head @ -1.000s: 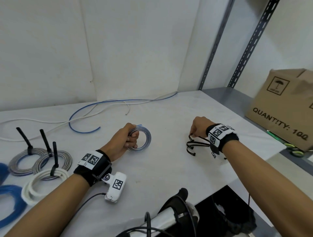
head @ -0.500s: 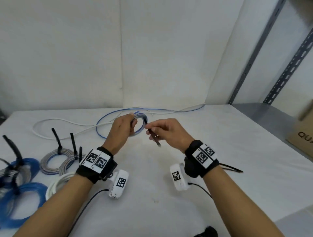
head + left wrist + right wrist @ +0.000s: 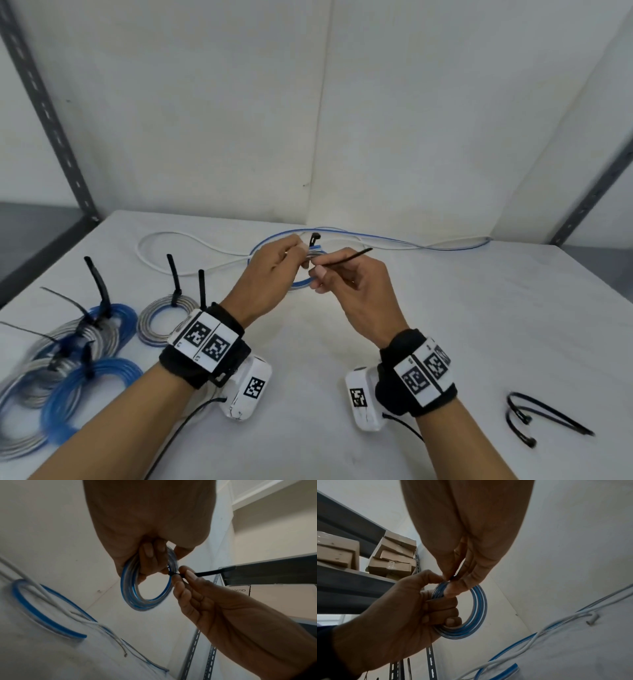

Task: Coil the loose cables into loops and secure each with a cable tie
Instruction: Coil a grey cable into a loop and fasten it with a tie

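A: Above the white table [image 3: 445,325], left hand [image 3: 270,274] grips the blue-and-clear coiled cable [image 3: 147,599]; right hand [image 3: 356,291] pinches the thin black plastic cable tie [image 3: 346,257].

B: Risk: a slackened grip likely lets loops spring apart before the tie locks.

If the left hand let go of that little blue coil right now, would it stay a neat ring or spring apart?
Probably spring open somewhat: the coil keeps its ring shape only where the left hand grips it, and the black cable tie pinched by the right hand does not look cinched yet. It seems light and bendy, like the loose cable snaking over the table.
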Available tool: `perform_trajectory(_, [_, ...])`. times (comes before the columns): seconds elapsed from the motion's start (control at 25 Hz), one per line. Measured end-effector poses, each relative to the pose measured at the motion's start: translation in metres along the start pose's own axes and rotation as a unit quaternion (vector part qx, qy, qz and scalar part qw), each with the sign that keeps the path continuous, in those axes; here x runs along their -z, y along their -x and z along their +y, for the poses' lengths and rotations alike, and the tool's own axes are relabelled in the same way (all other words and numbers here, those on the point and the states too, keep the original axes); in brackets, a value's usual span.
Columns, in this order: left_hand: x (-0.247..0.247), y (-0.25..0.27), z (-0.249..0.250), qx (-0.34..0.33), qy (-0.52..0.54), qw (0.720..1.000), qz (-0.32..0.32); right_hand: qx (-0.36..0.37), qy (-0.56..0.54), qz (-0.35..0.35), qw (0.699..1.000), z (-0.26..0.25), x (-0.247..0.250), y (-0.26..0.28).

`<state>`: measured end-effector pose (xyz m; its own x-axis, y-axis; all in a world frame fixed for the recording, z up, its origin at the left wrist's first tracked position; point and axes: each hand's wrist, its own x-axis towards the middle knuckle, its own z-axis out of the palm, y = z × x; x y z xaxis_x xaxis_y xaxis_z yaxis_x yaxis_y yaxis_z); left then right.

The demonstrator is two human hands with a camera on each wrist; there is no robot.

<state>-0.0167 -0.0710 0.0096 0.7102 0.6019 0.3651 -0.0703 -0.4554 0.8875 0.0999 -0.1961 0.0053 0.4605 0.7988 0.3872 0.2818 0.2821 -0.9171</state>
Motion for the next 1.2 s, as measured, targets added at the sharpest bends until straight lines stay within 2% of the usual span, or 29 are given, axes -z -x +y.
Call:
perform_trajectory(0.12, [0.003, -0.001, 0.000, 0.001, 0.024, 1.000, 0.014, 0.007, -0.010, -0.007, 1.000, -0.002, -0.002, 0.001])
perform_trajectory(0.28, [0.001, 0.002, 0.001, -0.041, -0.002, 0.999, 0.017, 0.026, -0.022, -0.011, 0.999, -0.010, -0.002, 0.006])
perform_trajectory(0.4, [0.002, 0.001, 0.001, -0.073, -0.027, 0.997, 0.027, 0.026, -0.033, 0.016, 0.999, -0.012, -0.008, 0.007])
perform_trajectory(0.64, [0.005, 0.006, 0.002, -0.031, 0.015, 0.998, 0.049, 0.038, -0.048, 0.018, 0.998, -0.006, -0.017, 0.005])
perform_trajectory(0.84, [0.012, 0.008, 0.005, -0.061, -0.015, 0.998, 0.013, 0.030, -0.033, -0.004, 0.999, -0.009, -0.013, 0.012])
perform_trajectory(1.0, [0.009, 0.013, 0.011, -0.056, 0.001, 0.997, -0.052, -0.041, -0.076, -0.012, 0.996, -0.011, -0.011, 0.014])
perform_trajectory(1.2, [0.009, 0.016, 0.019, -0.072, 0.001, 0.995, -0.065, -0.072, -0.119, -0.047, 0.989, -0.010, -0.006, 0.016])
